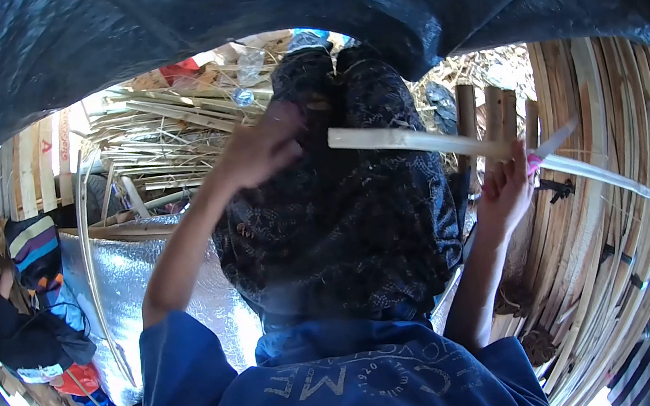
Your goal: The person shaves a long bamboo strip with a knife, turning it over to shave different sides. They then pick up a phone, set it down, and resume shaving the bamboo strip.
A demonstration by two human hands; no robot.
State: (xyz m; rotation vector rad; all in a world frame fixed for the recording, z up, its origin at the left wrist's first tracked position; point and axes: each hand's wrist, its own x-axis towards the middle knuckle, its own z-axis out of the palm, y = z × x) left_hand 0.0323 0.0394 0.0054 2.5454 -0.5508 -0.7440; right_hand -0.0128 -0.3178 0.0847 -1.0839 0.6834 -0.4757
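Observation:
My right hand (506,190) is closed on a knife with a pink handle (533,164). Its pale blade (556,139) points up and to the right. A long, light bamboo strip (407,140) runs through the same hand, from above my lap out to the right. My left hand (273,144) is raised over my left thigh, blurred by motion. Its fingers look apart, with nothing visible in them, and it is away from the strip's near end. Dark patterned cloth (344,225) covers my legs under both hands.
Split bamboo strips (170,133) lie heaped ahead on the left. Long wooden slats (600,129) are stacked on the right, near short upright posts (497,117). A silvery sheet (140,282) lies at left, with another person (36,332) beyond. Dark plastic sheeting (236,7) hangs across the top.

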